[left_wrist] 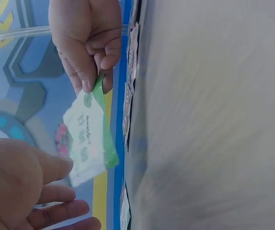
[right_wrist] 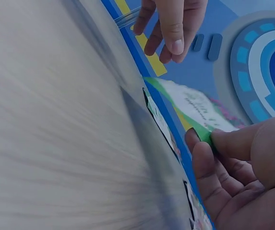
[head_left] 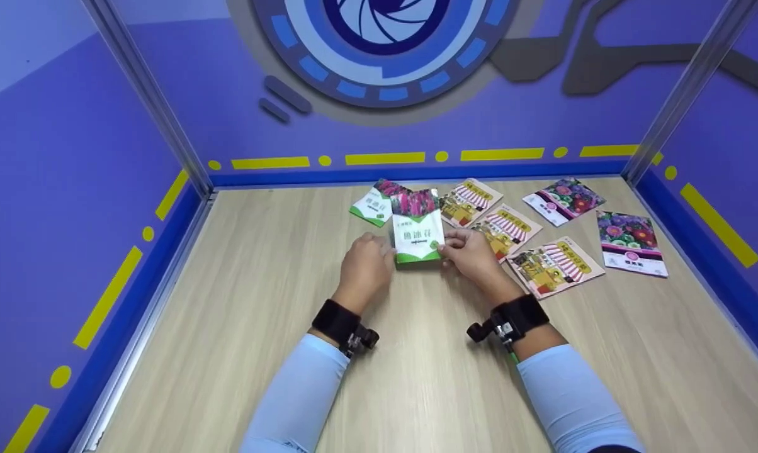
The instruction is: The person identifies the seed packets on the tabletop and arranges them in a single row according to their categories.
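My right hand [head_left: 473,253] pinches the lower right corner of a white and green seed packet [head_left: 418,236] with pink flowers printed on top. The packet is held up off the table, its printed front showing in the head view. At its left edge is my left hand [head_left: 366,267], its fingers loosely bent; in the right wrist view the left fingertips [right_wrist: 177,46] are a little apart from the packet. A second packet of the same green and white kind [head_left: 373,204] lies behind it on the table, partly covered by the held one.
Three pink packets with a striped-awning picture, the nearest a pink packet [head_left: 555,267], lie in a slanting row to the right. Beyond them are two purple-flower packets, one a tilted packet [head_left: 564,201], the other a nearer packet [head_left: 631,244]. Purple walls [head_left: 417,135] enclose the wooden table [head_left: 259,251].
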The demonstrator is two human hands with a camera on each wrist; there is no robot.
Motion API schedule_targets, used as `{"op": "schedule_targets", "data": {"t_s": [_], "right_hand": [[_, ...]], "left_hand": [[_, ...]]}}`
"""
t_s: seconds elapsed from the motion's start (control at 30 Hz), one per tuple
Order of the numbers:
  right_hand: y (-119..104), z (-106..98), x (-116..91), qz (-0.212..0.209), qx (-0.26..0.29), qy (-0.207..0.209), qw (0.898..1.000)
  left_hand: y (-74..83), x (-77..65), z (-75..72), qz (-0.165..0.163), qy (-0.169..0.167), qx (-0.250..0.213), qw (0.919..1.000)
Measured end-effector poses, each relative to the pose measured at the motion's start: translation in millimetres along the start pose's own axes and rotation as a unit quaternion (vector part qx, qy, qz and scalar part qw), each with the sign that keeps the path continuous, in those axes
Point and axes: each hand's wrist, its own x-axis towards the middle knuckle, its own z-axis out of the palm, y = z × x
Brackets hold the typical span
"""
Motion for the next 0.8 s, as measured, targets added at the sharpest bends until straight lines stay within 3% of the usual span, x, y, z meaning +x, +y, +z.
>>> {"op": "schedule_targets", "data": {"t_s": [0.13, 0.37, 0.5, 0.8], "right_hand": [[-4, 2, -2, -0.024, 0.015, 0.005, 1.0], [-10, 3, -3, -0.039, 0.039, -0.006, 0.998], [-13, 3, -4, -0.036, 0.056, -0.011, 0.998], [-17, 3, -6, -0.047, 0.072, -0.016, 0.996]], "left_hand": [[-2.1, 2.3, -2.6, -0.045, 0.001, -0.085, 0.9954], [-0.1, 4.8, -3.3, -0.085, -0.007, -0.233, 0.9687], [1.9, 4.6, -5.5, -0.091, -0.006, -0.266, 0.9597], [4.4, 4.8, -8.5, -0.081, 0.018, -0.307, 0.9481]]}}
